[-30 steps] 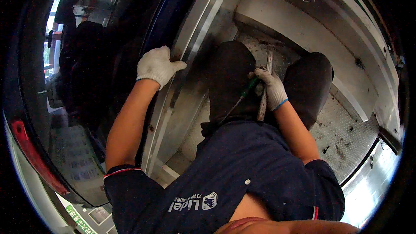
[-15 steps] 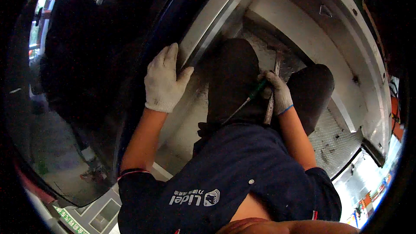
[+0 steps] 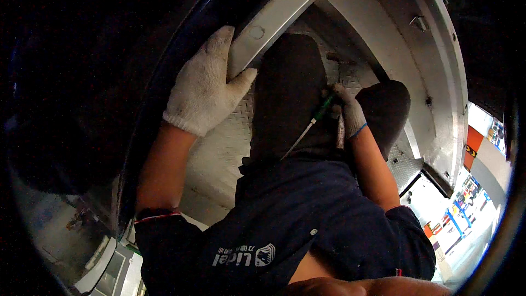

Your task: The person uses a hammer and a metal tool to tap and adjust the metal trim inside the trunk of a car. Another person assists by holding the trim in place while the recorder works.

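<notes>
My left hand (image 3: 204, 85), in a white knit glove, grips the bare metal rail (image 3: 269, 18) beside a dark glossy panel (image 3: 82, 77), thumb spread from the fingers. Between my legs, my gloved right hand (image 3: 348, 107) is closed on a green-handled screwdriver (image 3: 323, 108) and a worn metal hammer (image 3: 339, 137); the screwdriver's shaft slants down-left toward my waist. The hammer's head is dim and partly hidden beyond the hand.
I am in a narrow metal well with a chequer-plate floor (image 3: 235, 131) and a curved side wall (image 3: 383, 27) bearing a small bracket (image 3: 417, 22). A bright opening with blue stands (image 3: 460, 219) shows at lower right.
The view has shifted, showing more of the opening at right. My left hand has changed its hold on the rail, reaching farther forward. My right hand keeps both tools.
</notes>
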Available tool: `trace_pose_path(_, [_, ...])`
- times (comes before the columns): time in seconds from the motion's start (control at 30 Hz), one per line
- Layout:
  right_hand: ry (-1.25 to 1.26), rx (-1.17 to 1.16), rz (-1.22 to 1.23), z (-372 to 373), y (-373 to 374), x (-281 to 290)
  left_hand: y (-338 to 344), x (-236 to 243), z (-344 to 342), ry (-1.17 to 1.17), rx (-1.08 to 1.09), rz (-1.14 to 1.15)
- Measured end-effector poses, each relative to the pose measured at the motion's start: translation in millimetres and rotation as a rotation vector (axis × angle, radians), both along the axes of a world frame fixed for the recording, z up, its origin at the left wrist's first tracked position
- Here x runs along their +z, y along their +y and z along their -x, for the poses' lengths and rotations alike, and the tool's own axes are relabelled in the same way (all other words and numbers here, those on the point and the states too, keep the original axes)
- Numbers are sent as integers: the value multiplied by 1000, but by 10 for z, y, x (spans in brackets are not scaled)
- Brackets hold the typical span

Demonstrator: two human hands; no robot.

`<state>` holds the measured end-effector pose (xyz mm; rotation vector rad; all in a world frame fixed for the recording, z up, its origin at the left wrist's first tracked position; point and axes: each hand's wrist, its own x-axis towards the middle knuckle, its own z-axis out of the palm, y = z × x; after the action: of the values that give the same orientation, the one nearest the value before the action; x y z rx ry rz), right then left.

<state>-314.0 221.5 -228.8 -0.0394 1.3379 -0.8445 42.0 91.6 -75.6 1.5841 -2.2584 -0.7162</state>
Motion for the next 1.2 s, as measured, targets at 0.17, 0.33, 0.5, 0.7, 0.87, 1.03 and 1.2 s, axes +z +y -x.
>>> trace_pose_path(0.17, [-45, -44, -57, 13, 10, -148, 5, -3, -15, 24, -2, -26])
trace_pose_path(0.33, [17, 35, -74, -21, -41, 63, -6, 34, 6, 40, 2, -82])
trace_pose_path(0.5, [47, 10, -56, -113, -73, 76, 0, -18, 8, 48, -3, -48])
trace_pose_path(0.7, [37, 18, -82, -16, -2, -106, -1, -38, 40, 38, 14, -79])
trace_pose_path(0.87, [48, 42, -52, -171, -106, 153, 10, -59, 44, 35, 12, -78])
trace_pose_path(1.03, [-24, 113, -29, -97, -122, 176, 12, -61, 20, 42, -13, -14])
trace_pose_path(1.2, [2, 53, -36, -203, -152, 248, 8, -3, 51, 40, 23, -90])
